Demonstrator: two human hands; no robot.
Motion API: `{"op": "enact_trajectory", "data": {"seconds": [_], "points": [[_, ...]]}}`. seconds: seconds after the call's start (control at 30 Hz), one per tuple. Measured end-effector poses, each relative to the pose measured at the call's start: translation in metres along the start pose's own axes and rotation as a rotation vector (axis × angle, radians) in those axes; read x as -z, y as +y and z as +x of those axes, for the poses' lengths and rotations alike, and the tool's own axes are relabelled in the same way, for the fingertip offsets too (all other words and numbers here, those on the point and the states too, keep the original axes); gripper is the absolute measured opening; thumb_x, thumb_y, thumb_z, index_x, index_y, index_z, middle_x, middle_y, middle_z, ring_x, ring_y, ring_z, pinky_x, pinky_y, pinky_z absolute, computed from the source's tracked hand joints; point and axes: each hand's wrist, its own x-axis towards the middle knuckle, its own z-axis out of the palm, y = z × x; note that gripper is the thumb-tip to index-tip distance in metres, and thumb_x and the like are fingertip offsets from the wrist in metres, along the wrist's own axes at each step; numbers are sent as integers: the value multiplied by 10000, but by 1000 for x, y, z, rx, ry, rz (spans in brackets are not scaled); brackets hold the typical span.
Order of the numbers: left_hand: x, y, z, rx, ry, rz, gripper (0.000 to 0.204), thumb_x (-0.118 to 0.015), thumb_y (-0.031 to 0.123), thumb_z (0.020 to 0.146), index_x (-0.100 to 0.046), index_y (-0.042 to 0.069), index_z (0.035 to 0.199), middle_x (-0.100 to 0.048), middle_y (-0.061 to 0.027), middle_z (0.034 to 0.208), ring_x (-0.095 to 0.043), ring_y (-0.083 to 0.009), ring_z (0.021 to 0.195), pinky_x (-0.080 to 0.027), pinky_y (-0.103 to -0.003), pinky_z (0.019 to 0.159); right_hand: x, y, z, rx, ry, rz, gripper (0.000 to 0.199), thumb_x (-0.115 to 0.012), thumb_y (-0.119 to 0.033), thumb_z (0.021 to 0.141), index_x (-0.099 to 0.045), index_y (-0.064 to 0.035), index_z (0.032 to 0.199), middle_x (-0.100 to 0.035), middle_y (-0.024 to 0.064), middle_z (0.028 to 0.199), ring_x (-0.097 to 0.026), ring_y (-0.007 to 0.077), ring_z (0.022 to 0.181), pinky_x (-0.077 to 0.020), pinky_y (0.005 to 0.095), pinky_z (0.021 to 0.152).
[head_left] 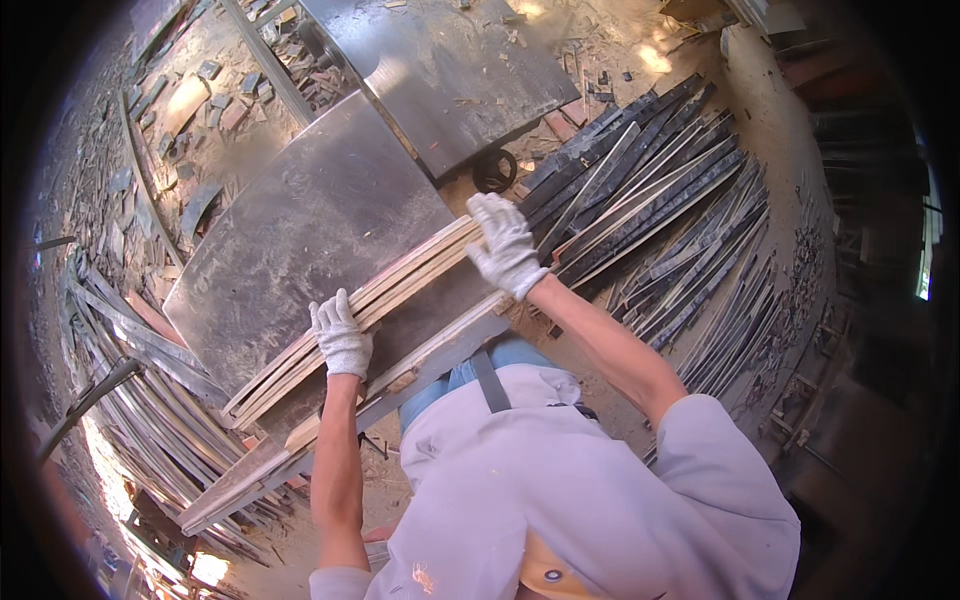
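Observation:
A narrow stack of long wooden boards (408,277) with pale layered edges lies slantwise on a dusty metal table (310,225). My left hand (343,338), in a light knitted glove, grips the stack near its middle, with the fingers over the top. Around the right end of the same stack is my right hand (506,246), gloved too, its thumb and fingers against the boards. The undersides of the boards and parts of both palms are hidden. Closer to my body, a long wooden rail (400,378) runs along the table's near side.
Beyond a gap stands a second metal tabletop (450,75), with a black handwheel (494,170) under its edge. Long dark-faced strips (660,215) are heaped on the right. More thin strips (150,370) lie at the left, and broken offcuts (215,95) litter the ground at far left.

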Motion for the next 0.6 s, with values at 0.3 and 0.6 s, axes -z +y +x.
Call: {"op": "enact_trajectory", "data": {"seconds": [0.3,0.6], "points": [[10,10,15,1,-57,-22,1212,-981,363,629,-318,17,1584,-501,-196,1385,-468,-393,1362,-224,-613,1279,9,60,5,-544,-274,550,720,-481,107,790,-595,-47,1484,-632,188,1481,-564,295,1421,-406,341,1206],[8,10,15,13,-67,23,1224,-976,394,641,-301,16,1589,-497,-189,1395,-453,-389,1380,-197,-613,1287,-17,52,-6,-579,-242,762,823,-494,132,802,-410,-13,1608,-504,197,1607,-446,279,1524,-350,346,1251]]}}
